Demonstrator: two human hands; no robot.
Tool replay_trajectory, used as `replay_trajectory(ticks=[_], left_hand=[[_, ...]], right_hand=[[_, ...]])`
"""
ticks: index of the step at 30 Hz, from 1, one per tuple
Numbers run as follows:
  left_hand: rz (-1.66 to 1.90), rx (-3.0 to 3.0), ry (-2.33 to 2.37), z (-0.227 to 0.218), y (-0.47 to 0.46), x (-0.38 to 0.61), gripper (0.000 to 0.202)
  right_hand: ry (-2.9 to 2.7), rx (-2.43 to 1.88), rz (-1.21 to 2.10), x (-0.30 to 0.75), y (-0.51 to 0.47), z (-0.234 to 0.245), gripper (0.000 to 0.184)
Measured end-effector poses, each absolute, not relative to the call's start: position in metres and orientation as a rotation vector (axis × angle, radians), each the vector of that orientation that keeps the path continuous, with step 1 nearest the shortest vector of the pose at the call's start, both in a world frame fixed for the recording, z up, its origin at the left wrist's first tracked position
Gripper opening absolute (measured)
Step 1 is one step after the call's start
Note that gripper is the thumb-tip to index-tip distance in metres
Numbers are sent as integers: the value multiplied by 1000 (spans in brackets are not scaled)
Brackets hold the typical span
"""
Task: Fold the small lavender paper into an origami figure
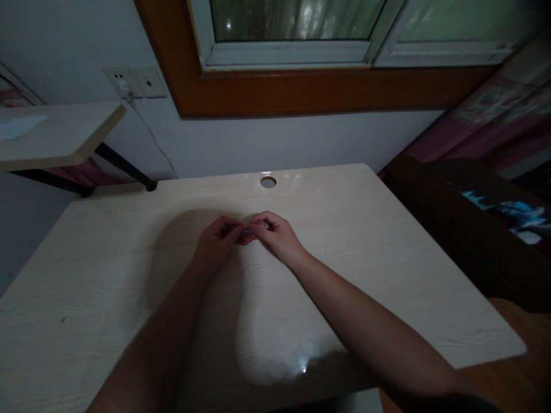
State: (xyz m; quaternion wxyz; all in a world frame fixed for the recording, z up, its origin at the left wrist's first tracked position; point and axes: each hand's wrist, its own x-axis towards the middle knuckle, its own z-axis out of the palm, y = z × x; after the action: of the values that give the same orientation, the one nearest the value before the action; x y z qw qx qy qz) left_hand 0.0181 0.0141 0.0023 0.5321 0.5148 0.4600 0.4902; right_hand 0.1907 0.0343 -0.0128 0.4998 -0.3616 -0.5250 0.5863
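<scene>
Both hands meet over the middle of a pale wood-grain desk (365,246). My left hand (217,238) is closed, its thumb and fingers pinching one side of a small bluish-white object (247,230). From the other side my right hand (275,235) pinches at the same small object, its thumb and forefinger pressed together. Most of the object is hidden by the fingers, and it is too small and dark to name. The fingertips of the two hands nearly touch.
A round cable hole (268,182) lies beyond the hands near the desk's back edge. At the left stands a raised shelf (64,135) on black legs. A white cord (150,135) hangs from a wall socket (123,83). Dark furniture (451,229) stands right of the desk.
</scene>
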Motion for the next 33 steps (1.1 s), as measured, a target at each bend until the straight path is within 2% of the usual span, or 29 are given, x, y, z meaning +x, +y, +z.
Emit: replay_trajectory(ticks=[12,33], left_hand=[[1092,1254,1104,3,14,16,32],[1061,1325,1150,4,12,16,33]], right_hand=[[-1228,-879,1411,190,33,-8,15],[-1177,-832,1399,189,35,-18,22]])
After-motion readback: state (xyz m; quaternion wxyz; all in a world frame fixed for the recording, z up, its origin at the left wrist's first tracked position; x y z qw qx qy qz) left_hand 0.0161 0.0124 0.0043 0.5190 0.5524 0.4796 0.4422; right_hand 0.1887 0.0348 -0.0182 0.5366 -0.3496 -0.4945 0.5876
